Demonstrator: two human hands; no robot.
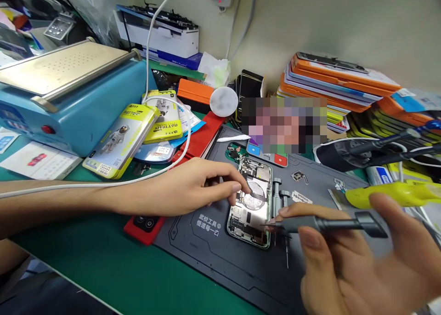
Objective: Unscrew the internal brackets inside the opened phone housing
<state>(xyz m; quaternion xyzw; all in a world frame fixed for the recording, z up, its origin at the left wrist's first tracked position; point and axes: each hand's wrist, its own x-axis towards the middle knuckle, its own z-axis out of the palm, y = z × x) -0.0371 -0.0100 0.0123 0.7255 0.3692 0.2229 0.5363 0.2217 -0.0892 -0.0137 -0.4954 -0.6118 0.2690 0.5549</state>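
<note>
An opened phone (250,203) with its internals bare lies on a dark grey work mat (206,246). My left hand (193,186) rests on the mat at the phone's left edge, fingertips pressed on the phone's inner parts. My right hand (347,255) grips a grey screwdriver (327,224), whose tip touches the phone's lower right edge. Two more grey screwdrivers (279,200) lie just right of the phone.
A blue heating machine (69,99) stands at back left. Yellow battery packs (120,138), a white cable (179,145) and a red phone (146,223) lie left of the mat. Orange boxes (330,83) are stacked at back right, yellow tools (396,193) near them.
</note>
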